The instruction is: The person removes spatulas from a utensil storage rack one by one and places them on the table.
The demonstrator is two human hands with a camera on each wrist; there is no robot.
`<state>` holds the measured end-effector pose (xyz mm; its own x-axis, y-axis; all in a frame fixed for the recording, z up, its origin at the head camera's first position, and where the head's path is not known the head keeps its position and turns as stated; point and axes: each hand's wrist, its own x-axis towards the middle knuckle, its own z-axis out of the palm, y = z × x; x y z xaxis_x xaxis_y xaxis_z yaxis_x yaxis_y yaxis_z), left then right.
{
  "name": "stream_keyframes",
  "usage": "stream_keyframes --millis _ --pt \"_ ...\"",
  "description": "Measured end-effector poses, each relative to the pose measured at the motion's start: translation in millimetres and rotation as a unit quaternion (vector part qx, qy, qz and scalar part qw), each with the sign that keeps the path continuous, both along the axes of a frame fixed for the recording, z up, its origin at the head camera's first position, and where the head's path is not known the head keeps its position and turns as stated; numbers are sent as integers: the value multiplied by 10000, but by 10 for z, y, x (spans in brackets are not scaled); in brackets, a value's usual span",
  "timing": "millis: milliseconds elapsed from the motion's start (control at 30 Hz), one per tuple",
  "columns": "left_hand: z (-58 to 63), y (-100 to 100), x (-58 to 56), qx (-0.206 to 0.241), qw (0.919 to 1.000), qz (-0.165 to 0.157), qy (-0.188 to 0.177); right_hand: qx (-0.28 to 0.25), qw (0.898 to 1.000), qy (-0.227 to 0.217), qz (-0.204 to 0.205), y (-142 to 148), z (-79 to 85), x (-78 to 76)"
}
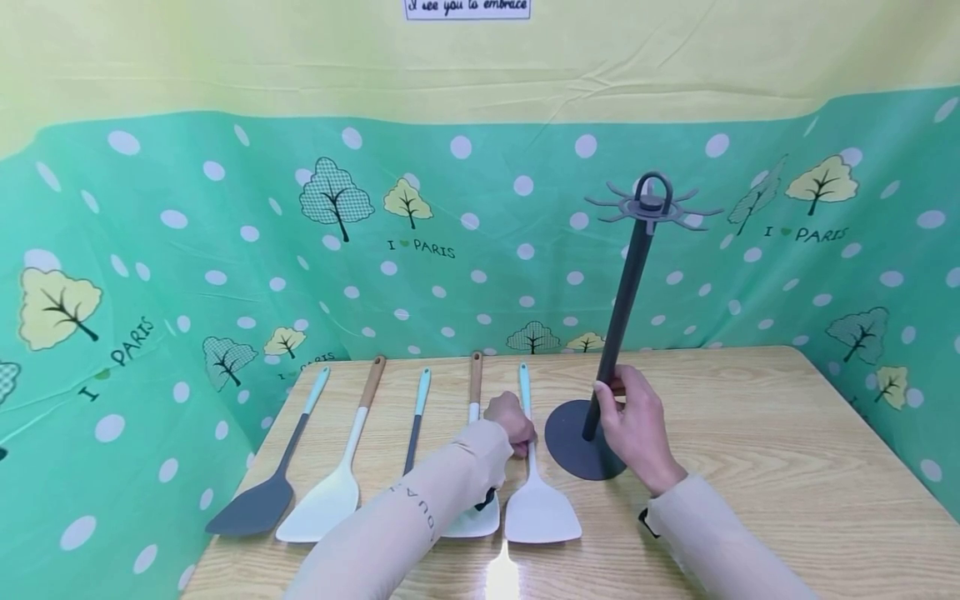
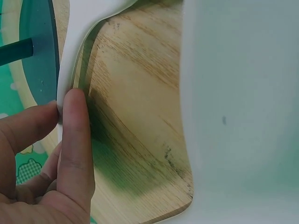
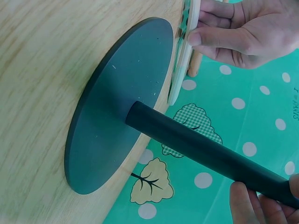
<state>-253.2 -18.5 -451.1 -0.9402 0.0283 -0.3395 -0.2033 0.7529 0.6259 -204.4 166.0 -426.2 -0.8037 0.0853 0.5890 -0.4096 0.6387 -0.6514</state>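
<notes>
My left hand (image 1: 513,423) pinches the shaft of a white spatula (image 1: 542,512) with a light blue handle, between thumb and fingers. In the left wrist view, the thumb and index finger meet on its white shaft (image 2: 77,42). My right hand (image 1: 637,429) holds the lower pole of a dark utensil stand (image 1: 626,308). The stand has a round base, with a ring of hooks and a loop on top. In the right wrist view, the base (image 3: 117,112) sits on the table and the fingers wrap the pole (image 3: 196,144).
Left of the held spatula lie a dark grey turner (image 1: 258,504), a white turner (image 1: 330,500) with a wooden handle, a blue-handled dark utensil (image 1: 415,425) and another wooden-handled white one (image 1: 476,379). My left sleeve partly covers the last two. A patterned cloth (image 1: 450,300) hangs behind the wooden table (image 1: 787,467).
</notes>
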Motion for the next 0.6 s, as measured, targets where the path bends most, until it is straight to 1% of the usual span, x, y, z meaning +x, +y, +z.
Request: stream_keyframes --millis 200,600 --pt "6 -7 -4 -15 10000 -19 -28 -6 10000 -41 -6 -2 -4 1" --pt "27 -42 4 -112 9997 -191 37 -15 10000 -45 -26 -6 5 6"
